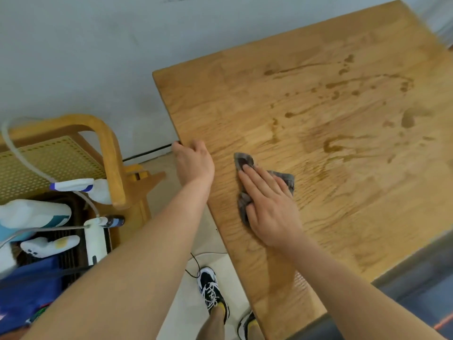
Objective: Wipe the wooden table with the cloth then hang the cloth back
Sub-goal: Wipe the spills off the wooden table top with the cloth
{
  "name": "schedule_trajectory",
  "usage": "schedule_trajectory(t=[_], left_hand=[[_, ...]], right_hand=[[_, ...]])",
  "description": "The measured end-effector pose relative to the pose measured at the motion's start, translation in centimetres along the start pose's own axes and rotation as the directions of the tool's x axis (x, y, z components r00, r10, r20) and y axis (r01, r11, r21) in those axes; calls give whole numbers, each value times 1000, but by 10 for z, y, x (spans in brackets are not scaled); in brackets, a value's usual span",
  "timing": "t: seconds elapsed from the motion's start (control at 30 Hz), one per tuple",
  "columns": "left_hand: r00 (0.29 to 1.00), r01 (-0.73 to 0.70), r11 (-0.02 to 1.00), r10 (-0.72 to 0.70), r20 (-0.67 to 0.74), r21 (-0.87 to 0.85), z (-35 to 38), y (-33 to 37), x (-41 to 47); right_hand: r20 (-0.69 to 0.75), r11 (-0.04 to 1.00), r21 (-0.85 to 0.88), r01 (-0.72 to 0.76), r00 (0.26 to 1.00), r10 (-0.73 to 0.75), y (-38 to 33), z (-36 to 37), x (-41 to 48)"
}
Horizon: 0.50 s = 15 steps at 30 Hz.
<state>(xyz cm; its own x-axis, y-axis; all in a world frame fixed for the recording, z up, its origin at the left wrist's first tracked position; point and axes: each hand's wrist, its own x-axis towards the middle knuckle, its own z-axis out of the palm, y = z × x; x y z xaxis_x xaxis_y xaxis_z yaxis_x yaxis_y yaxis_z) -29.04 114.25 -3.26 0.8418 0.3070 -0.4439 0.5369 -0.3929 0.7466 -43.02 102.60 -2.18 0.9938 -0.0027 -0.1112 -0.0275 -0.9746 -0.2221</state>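
A wooden table (343,168) fills the right of the view, with wet streaks and droplets across its far half. A crumpled grey cloth (245,163) lies on the table near its left edge. My right hand (267,204) lies flat on the cloth with straight fingers, pressing it against the wood. My left hand (193,163) rests on the table's left edge, its fingers curled over the rim.
A wooden chair (107,153) with a cane seat stands left of the table. Beside it is a cart with spray bottles (81,188) and cleaning supplies. My feet in black and white sneakers (210,288) stand on the tiled floor.
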Motion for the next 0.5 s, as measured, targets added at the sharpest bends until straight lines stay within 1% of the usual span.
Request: schedule_trajectory(t=[0.03,0.07,0.13,0.17,0.2,0.23,0.27,0.33,0.37,0.4,0.43,0.47,0.5], left_hand=[[999,-4,999,5,-40,44,4,2,4],[996,-12,995,20,-81,100,7,3,7],[990,-30,981,57,-133,192,11,3,8],[987,-33,974,66,-145,225,12,2,8],[985,-37,968,77,-153,249,12,1,10],[984,-40,964,84,-158,263,12,2,11],[983,-36,963,82,-162,268,12,3,11],[982,-32,961,80,-168,273,11,5,9],[983,-35,959,84,-164,282,10,6,5],[984,-41,956,89,-155,291,8,8,1],[985,-48,957,92,-143,287,7,8,-1],[987,-54,959,93,-129,277,7,8,-1],[989,-50,962,85,-121,268,7,8,0]], right_hand=[[-3,999,4,-47,999,47,16,-6,-1],[-10,989,7,-151,988,151,28,-11,5],[-40,929,9,-371,928,371,39,-15,28],[-59,901,7,-434,899,434,35,-15,40],[-68,887,10,-462,884,462,26,-13,51],[-66,890,22,-456,887,457,14,-10,61],[-65,912,33,-408,910,409,-1,-5,66],[-55,976,34,-215,975,216,-25,3,63],[-38,994,20,-103,994,104,-29,5,54],[-17,1000,-2,-12,1000,12,-25,5,44],[7,999,-31,41,999,-41,-14,2,37],[8,998,-55,36,999,-35,3,-3,35],[-15,998,-65,-23,1000,22,19,-8,38]])
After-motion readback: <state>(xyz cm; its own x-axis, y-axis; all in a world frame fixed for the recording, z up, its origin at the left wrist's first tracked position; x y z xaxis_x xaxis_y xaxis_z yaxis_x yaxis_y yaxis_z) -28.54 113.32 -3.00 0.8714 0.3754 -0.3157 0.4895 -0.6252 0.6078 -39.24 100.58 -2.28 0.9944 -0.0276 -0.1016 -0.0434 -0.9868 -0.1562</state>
